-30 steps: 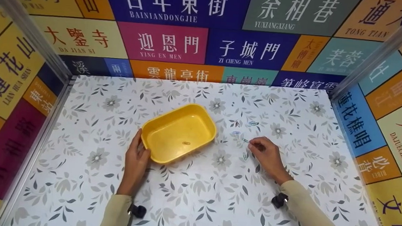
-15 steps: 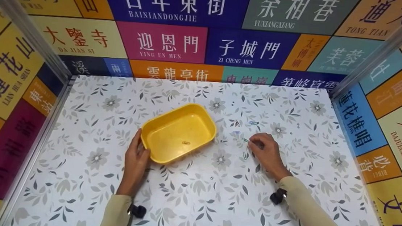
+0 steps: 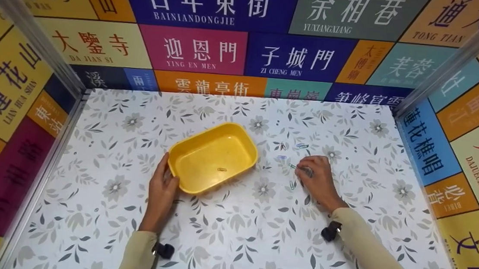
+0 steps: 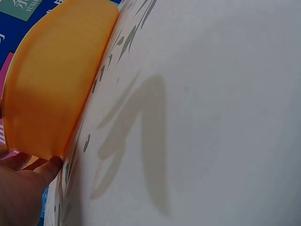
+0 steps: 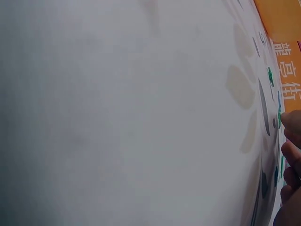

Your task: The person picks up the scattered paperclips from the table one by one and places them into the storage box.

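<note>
A yellow plastic tray (image 3: 198, 159) lies at an angle on the table. My left hand (image 3: 162, 192) grips its left end; in the left wrist view, the thumb and fingers (image 4: 49, 169) hold the tray's lower corner. One orange-brown paper clip (image 3: 222, 169) rests on the tray floor. To the right, my right hand (image 3: 318, 180) pinches the end of a green paper clip (image 3: 292, 166) at table level, its other fingers curled in. Another green paper clip (image 3: 292, 185) lies just nearer. In the right wrist view, the right hand (image 5: 292, 150) shows only at the edge.
Beyond the right hand lie a blue paper clip (image 3: 281, 157), a red paper clip (image 3: 282, 146) and a greenish-blue group of clips (image 3: 303, 146). The floral-patterned tabletop (image 3: 221, 245) is bounded by a sign-covered back wall (image 3: 203, 53) and side walls.
My right hand has shifted slightly away from the body and its fingers have curled closer, staying at the green paper clip. The left hand and tray have hardly moved.
</note>
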Motion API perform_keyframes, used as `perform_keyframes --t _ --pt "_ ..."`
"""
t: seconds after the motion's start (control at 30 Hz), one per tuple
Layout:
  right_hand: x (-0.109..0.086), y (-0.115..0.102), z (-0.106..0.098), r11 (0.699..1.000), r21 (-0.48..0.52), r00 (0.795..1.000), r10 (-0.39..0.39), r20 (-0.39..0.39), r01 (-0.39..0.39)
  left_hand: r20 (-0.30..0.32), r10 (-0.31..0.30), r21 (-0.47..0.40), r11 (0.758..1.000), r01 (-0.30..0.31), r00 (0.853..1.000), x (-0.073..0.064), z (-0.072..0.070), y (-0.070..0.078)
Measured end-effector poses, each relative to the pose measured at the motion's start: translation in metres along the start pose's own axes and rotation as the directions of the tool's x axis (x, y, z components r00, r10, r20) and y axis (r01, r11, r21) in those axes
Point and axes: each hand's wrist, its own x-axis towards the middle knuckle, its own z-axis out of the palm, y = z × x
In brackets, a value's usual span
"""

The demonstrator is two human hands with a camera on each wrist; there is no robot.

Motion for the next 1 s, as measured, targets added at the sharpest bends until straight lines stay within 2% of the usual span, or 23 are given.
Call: perform_keyframes --t 0.3,0.63,1.0 --pt "0.0018 0.0045 0.0026 0.998 -0.054 0.999 -0.035 0.017 0.036 0.001 -0.008 -0.017 1.0 0.008 1.0 0.0011 -0.0002 -0.0013" --pt "0.0034 0.0009 0.0026 0.999 -0.035 1.0 0.004 0.023 -0.004 0.01 0.011 -0.018 1.0 -0.01 1.0 0.0005 -0.0016 -0.0017" --pt "0.0043 0.0018 0.006 0.999 -0.012 0.999 0.047 0.016 -0.047 0.0 -0.018 0.016 1.0 0.018 1.0 0.0011 -0.0008 -0.0005"
